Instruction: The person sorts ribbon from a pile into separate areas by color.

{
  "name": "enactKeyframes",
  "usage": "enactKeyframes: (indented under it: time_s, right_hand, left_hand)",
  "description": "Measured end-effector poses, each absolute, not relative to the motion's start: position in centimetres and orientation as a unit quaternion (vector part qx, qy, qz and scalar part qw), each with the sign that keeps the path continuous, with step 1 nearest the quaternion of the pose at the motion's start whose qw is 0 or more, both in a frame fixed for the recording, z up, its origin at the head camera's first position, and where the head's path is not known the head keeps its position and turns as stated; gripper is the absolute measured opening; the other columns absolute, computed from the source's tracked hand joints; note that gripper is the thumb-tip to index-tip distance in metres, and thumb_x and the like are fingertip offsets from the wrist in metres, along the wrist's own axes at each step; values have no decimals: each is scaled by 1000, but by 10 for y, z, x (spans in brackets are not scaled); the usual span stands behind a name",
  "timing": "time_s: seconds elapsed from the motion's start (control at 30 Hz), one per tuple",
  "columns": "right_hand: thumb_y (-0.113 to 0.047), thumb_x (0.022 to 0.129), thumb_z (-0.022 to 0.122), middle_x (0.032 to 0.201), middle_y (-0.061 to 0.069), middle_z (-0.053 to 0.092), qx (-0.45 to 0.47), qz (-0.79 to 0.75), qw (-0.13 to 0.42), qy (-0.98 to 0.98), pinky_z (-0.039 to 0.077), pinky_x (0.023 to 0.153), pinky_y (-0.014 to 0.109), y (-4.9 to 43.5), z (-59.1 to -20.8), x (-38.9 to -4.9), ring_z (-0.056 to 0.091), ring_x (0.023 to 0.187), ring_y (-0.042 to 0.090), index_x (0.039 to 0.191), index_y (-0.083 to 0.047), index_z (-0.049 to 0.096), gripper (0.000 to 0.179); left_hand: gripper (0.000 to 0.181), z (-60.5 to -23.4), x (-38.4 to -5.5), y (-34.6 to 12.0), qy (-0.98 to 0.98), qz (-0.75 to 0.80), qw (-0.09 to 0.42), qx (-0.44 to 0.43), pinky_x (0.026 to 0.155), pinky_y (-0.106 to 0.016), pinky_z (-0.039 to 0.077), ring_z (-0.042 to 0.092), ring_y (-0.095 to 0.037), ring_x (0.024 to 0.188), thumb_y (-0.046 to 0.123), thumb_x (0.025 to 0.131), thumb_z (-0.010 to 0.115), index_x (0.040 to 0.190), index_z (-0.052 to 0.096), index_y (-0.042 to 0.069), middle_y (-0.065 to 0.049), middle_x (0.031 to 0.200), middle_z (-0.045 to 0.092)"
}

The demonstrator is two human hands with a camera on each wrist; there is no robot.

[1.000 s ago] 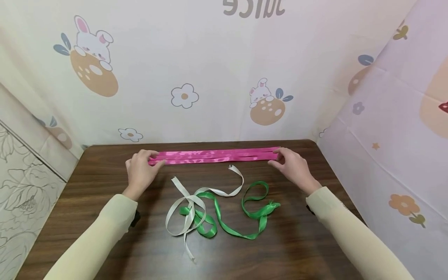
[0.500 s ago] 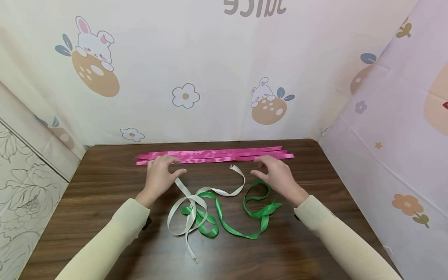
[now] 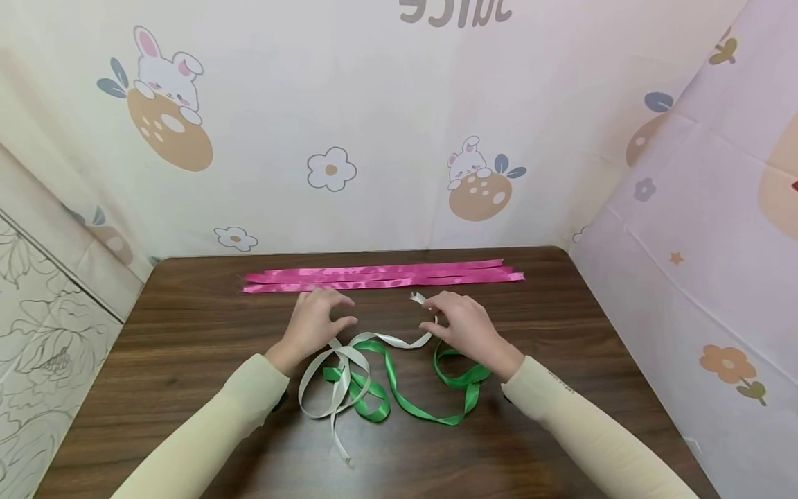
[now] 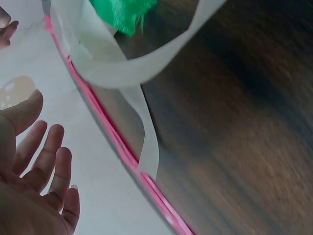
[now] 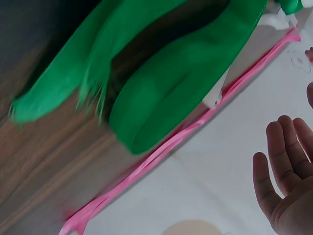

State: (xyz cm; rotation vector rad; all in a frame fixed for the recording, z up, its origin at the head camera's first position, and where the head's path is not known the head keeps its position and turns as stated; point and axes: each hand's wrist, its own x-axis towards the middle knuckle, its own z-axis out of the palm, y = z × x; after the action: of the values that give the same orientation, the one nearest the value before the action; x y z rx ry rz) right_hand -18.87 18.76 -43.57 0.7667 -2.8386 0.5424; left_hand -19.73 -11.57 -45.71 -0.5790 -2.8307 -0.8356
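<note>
Several pink ribbons (image 3: 386, 276) lie side by side, stretched straight along the back of the table. A white ribbon (image 3: 391, 339) lies looped in the middle, partly over a green ribbon (image 3: 424, 414) that curls toward the right. Above the white ribbon's left part hovers my left hand (image 3: 314, 320), thumb and fingers apart and holding nothing. My right hand (image 3: 464, 322) is over the white ribbon's far end and hides part of the green one. In the right wrist view its fingers (image 5: 281, 147) are loosely extended, and the green ribbon's frayed ends (image 5: 93, 93) show close up.
The dark wooden table (image 3: 168, 388) meets a white printed curtain (image 3: 386, 125) at its back edge. More printed cloth (image 3: 679, 277) hangs on the right, and a panel with line-drawn flowers (image 3: 56, 353) stands on the left.
Both hands have let go of the pink ribbons' ends and come inward and nearer, over the white and green ribbons. The ribbons themselves look unmoved.
</note>
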Motion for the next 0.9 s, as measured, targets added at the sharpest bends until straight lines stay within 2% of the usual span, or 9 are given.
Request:
enactKeyframes:
  time_s: [0.13, 0.43, 0.7, 0.9]
  right_hand:
    - [-29, 85, 86, 92, 1, 73, 281, 165, 87, -942, 52, 72, 33, 178, -440, -186, 63, 76, 13, 108, -11, 76, 31]
    - [-32, 86, 85, 97, 1, 75, 287, 157, 70, -943, 55, 78, 36, 159, -444, -183, 68, 85, 15, 108, -12, 76, 32]
    - [-36, 88, 82, 101, 0, 74, 306, 137, 70, -939, 55, 80, 35, 150, -451, -182, 67, 87, 15, 108, -14, 75, 30]
    - [-37, 90, 80, 101, -1, 74, 318, 129, 78, -936, 57, 81, 35, 146, -456, -181, 68, 88, 14, 108, -15, 75, 29]
  left_hand:
    - [26, -463, -197, -108, -942, -258, 28, -213, 94, -49, 43, 67, -28, 104, 26, 88, 83, 109, 79, 12, -4, 110, 78]
    - [16, -474, -196, -96, -937, -258, -41, -233, 92, -45, 43, 66, -23, 100, 22, 93, 78, 107, 81, 14, -1, 105, 79]
    - [8, -482, -196, -92, -936, -257, -37, -239, 84, -39, 41, 64, -19, 91, 21, 92, 78, 98, 82, 17, 1, 97, 79]
    - [8, -482, -197, -87, -938, -251, -31, -237, 86, -39, 42, 63, -17, 88, 27, 93, 77, 93, 82, 20, 5, 92, 78]
